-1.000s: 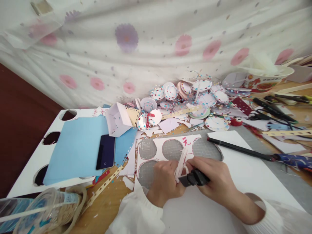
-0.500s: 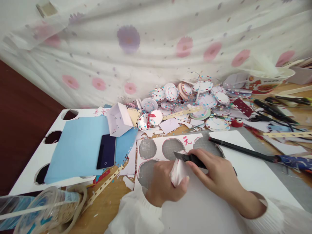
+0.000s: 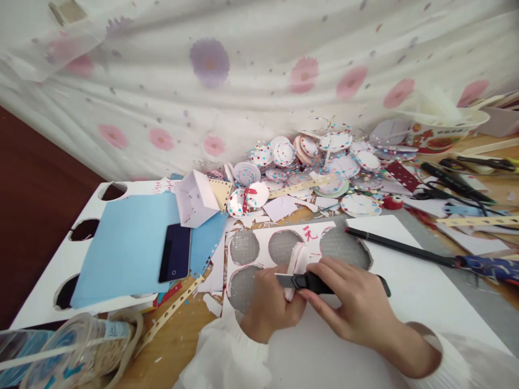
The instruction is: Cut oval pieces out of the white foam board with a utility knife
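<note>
A white piece (image 3: pixel 299 256) with a red-marked edge stands nearly upright in the left hand (image 3: pixel 268 302), whose fingers are curled shut around its lower part. Across its front lies the blade of a black-handled utility knife (image 3: pixel 318 283), tip pointing toward the left hand; whether it bites into the piece cannot be told. The right hand (image 3: pixel 357 300) has its fingers closed about the knife's handle.

Just behind and beneath is a white board (image 3: pixel 263 246) with round holes and a red written character, over a grey cutting mat (image 3: pixel 411 220). A black pen (image 3: pixel 405 249) rests to the right. Farther back on the desk (image 3: pixel 166 351), speckled discs (image 3: pixel 284 154) lie heaped; to the left, a phone (image 3: pixel 175 254) rests on blue paper (image 3: pixel 125 243).
</note>
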The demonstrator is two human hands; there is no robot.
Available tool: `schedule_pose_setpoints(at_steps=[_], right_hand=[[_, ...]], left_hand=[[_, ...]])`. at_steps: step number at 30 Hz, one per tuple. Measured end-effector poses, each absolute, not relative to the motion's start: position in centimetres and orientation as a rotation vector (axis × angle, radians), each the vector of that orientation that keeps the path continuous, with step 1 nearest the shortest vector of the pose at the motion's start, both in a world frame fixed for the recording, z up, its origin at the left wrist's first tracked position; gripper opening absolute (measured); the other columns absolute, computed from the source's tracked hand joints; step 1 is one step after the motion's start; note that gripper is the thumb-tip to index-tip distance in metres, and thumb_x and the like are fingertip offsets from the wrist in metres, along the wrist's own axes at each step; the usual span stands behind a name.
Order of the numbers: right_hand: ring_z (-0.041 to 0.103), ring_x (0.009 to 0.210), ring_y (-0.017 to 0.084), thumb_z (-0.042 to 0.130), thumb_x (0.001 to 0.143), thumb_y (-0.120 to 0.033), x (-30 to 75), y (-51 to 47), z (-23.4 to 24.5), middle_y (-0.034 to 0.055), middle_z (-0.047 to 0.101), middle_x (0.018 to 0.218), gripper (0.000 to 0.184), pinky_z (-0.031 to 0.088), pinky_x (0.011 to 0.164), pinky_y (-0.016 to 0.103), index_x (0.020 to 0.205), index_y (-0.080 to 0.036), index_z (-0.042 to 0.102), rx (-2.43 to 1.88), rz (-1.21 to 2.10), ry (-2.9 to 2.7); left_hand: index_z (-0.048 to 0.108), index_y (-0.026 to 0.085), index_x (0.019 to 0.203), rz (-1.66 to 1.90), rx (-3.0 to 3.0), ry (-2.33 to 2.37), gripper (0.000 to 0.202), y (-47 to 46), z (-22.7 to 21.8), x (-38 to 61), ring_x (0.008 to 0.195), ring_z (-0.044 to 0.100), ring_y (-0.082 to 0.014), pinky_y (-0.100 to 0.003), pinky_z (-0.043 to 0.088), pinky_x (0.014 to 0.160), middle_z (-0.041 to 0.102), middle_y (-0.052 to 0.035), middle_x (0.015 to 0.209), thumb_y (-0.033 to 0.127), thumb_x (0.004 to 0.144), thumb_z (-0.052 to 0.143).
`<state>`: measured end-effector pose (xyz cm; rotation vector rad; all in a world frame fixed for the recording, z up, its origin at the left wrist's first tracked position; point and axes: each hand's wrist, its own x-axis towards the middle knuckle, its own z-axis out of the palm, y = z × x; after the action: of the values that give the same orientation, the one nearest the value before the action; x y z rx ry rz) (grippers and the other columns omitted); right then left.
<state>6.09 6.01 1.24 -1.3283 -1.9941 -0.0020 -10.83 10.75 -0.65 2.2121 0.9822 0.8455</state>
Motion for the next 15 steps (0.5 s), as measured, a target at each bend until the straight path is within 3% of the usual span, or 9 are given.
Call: schedule_pose_setpoints(at_steps=[5,11,15], right_hand=[[0.06,0.06,0.018,0.053,0.094,-0.035,6.4,5.9,1.2,0.003,0.062,0.07,0.018,0.038,0.051,0.03,0.097,-0.018,0.059,-1.338,0.005,-2.008],[0.061,0.058,0.017,0.055,0.093,-0.038,7.6,6.2,1.2,0.0037,0.065,0.072,0.021,0.037,0.049,0.029,0.093,-0.018,0.061,-1.391,-0.079,-1.983],[0.062,0.058,0.017,0.056,0.093,-0.038,7.6,6.1,1.0,0.0037,0.066,0.072,0.021,0.037,0.049,0.03,0.093,-0.018,0.062,-1.395,-0.094,-1.983]], left_hand=[[0.053,0.019,0.072,0.832,2.247,0.982,0.019,10.8,-0.7,-10.8,0.053,0.054,-0.0169,-0.027,0.032,0.05,0.06,-0.0044,0.062,0.036,0.08,0.05],[0.041,0.019,0.058,0.86,2.331,1.019,0.018,10.9,-0.6,-10.7,0.047,0.048,-0.0135,-0.028,0.022,0.049,0.049,-0.0007,0.051,0.022,0.074,0.048],[0.045,0.02,0.059,0.874,2.348,1.033,0.017,10.8,-0.6,-10.7,0.048,0.049,-0.0143,-0.028,0.025,0.049,0.052,-0.0014,0.052,0.023,0.076,0.048]])
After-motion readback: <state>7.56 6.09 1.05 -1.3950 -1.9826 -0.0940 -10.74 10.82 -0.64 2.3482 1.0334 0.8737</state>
